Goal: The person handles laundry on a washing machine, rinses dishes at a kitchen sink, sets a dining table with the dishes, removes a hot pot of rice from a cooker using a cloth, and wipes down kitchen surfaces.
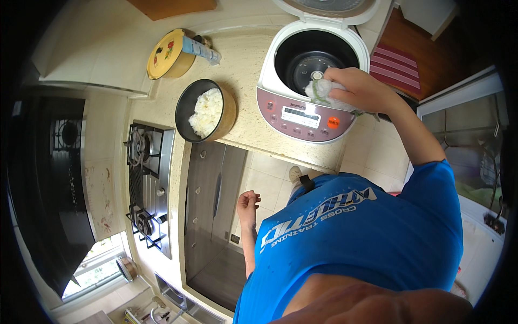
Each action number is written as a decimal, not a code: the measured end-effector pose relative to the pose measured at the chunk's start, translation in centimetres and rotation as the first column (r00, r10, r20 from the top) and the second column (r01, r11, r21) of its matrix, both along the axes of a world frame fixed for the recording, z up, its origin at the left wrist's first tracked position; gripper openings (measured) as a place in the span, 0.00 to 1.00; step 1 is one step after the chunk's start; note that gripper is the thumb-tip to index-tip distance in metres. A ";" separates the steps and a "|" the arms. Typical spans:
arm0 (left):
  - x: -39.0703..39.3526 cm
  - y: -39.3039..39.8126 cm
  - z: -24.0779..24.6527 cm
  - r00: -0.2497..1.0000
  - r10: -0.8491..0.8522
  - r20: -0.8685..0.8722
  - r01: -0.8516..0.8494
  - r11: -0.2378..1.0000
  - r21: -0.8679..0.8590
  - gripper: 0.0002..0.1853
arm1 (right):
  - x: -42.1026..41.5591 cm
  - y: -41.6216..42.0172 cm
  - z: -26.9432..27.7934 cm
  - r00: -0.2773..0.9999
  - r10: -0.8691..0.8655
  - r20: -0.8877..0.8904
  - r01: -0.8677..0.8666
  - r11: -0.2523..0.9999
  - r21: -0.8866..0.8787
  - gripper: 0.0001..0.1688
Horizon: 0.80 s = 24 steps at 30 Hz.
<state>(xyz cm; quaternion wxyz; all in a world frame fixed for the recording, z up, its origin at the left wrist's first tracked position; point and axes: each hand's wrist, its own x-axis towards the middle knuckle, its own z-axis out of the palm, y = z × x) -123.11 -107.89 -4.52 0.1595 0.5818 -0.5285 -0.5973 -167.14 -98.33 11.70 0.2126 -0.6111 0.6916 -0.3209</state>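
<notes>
A wadded white and green cloth point(321, 91) is in the grip of my right hand point(352, 87), against the front inner rim of the rice cooker point(267, 77). The cooker's lid point(336, 6) is raised, and its dark inside shows a round metal button point(317, 75) at the bottom. On the pink front panel are a lit display and several buttons. My left hand point(247, 205) hangs beside my body, below counter level, with fingers loosely curled and nothing visible in them. Left of the cooker, the inner pot point(228, 107) holds cooked white rice point(208, 113).
Behind the inner pot stands a yellow lidded enamel pot point(172, 54) with a blue and clear plastic packet point(202, 50) against it. A gas stove point(149, 190) lies along the left counter. To the right are a striped mat point(394, 67) and a glass-panelled door point(465, 117).
</notes>
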 end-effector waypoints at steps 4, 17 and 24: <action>0.1 1.1 0.6 0.998 0.055 0.017 -0.055 0.998 -0.003 0.09 | 0.4 -4.9 0.5 0.991 0.097 0.094 -0.079 0.981 -0.176 0.11; 2.0 2.9 -1.4 0.986 0.155 0.058 -0.157 0.987 0.029 0.11 | 2.6 -14.6 -0.2 0.935 0.069 -0.349 -0.077 0.997 -0.011 0.12; 1.1 1.7 -0.6 0.992 0.126 0.015 -0.126 0.992 -0.010 0.09 | -5.1 -16.6 0.1 0.747 -0.428 -0.509 0.304 0.901 -0.310 0.08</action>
